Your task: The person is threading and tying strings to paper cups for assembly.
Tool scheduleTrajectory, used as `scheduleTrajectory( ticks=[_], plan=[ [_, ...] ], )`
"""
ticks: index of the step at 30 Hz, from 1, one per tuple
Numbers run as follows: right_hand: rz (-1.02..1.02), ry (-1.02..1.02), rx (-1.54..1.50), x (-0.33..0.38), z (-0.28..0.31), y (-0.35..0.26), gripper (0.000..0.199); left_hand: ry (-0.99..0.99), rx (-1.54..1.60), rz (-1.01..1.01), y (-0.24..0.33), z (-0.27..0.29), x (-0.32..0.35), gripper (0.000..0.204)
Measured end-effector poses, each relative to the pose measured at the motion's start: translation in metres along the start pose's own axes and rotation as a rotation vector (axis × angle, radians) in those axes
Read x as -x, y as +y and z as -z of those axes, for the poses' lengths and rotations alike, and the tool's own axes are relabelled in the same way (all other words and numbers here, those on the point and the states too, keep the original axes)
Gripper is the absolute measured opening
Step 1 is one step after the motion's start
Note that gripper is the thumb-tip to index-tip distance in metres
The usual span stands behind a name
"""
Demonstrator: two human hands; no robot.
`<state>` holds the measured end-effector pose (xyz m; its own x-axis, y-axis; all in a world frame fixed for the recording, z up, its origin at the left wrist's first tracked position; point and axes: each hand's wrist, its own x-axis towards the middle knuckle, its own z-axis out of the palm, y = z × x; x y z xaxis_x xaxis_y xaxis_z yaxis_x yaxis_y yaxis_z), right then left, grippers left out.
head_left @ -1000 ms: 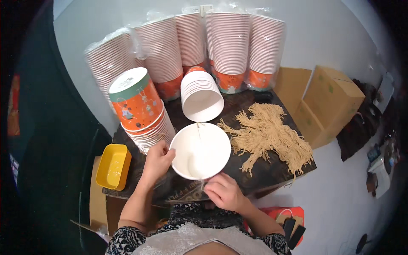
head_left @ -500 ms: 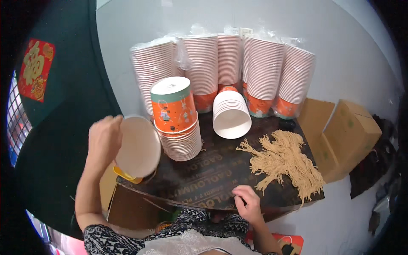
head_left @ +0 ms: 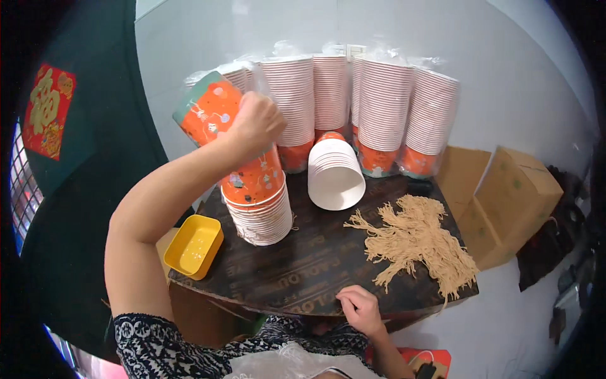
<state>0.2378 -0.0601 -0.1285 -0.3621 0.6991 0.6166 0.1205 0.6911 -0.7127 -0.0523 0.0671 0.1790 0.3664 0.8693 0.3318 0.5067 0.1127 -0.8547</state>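
My left hand (head_left: 262,123) is closed on an orange paper bucket (head_left: 208,114) with a green band, tilted with its base to the upper left. It is above a stack of upside-down white-rimmed paper buckets (head_left: 262,218); my hand and forearm cover part of both. Orange sides show at the top of that stack, and bits of cord stick out between the rims. Near the table's front edge rests my right hand (head_left: 360,308), fingers curled in with nothing visible in them. Tan cords (head_left: 420,243) lie in a loose bundle beyond it to the right.
A nested row of white buckets (head_left: 338,183) lies on its side mid-table, mouth toward me. Several tall plastic-wrapped bucket stacks (head_left: 385,101) line the back wall. A yellow tray (head_left: 197,246) with small white bits sits at the table's left edge. Open cardboard boxes (head_left: 514,202) stand right.
My left hand has swung up and right with the bucket, from beside the stack to above it. The yellow tray is now uncovered. My right hand has stayed near the front edge.
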Motion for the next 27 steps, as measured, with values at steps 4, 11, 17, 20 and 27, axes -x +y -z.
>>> scheduleTrajectory(
  ticks=[4,11,17,20,27],
  plan=[
    [0.002,0.015,0.014,0.002,0.0,0.003,0.007,-0.077,0.036,-0.066,0.035,0.01,-0.01,0.014],
    [0.015,0.006,0.03,0.002,-0.002,0.008,0.006,-0.069,0.216,-0.09,0.084,-0.011,-0.003,0.013],
    [-0.002,0.011,0.05,0.001,0.0,0.007,0.006,0.189,0.583,-0.094,0.143,-0.007,0.003,0.013],
    [-0.022,0.012,0.05,0.003,-0.001,0.008,0.007,0.245,0.676,-0.036,0.17,-0.023,-0.019,0.017],
    [-0.014,0.021,0.072,0.005,-0.006,0.008,0.008,0.492,0.734,0.128,0.206,-0.077,-0.062,0.012]
  ],
)
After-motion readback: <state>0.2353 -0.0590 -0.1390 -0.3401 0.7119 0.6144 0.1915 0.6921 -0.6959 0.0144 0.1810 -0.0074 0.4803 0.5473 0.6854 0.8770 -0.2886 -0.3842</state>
